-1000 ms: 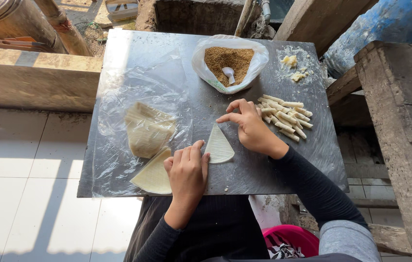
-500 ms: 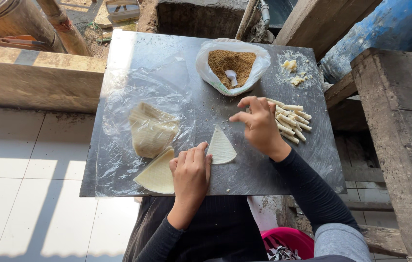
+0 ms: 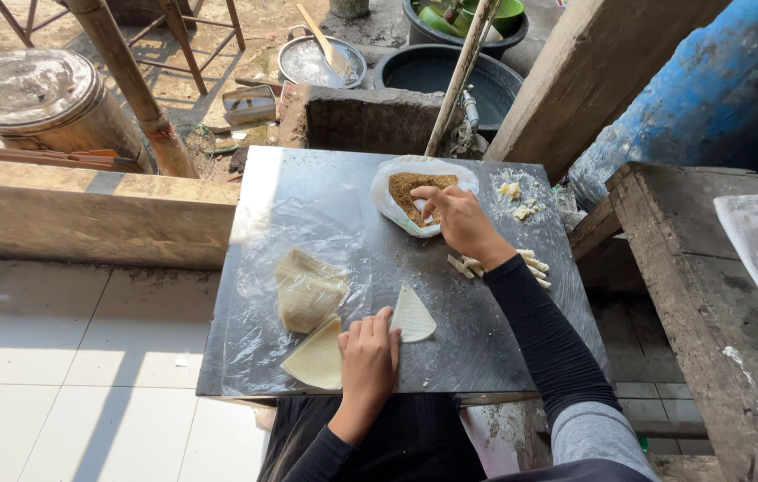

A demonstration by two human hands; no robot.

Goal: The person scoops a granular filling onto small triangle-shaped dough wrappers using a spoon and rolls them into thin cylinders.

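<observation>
1. Left hand [image 3: 367, 355]: fingers flat, pressing the near edge of a pale triangular wrapper [image 3: 414, 314], apparently to keep it from sliding on the metal table [image 3: 325, 183].
2. Right hand [image 3: 455, 217]: fingers curled into the bag of brown crumbs [image 3: 416, 191]; what it pinches is hidden.
3. Stacked wrappers [image 3: 306, 290] lie on plastic sheet, left of the single wrapper.

One head-worn camera looks steeply down from close above the metal board [image 3: 325, 187] (its near edge by the person's lap), facing the yard beyond.
</observation>
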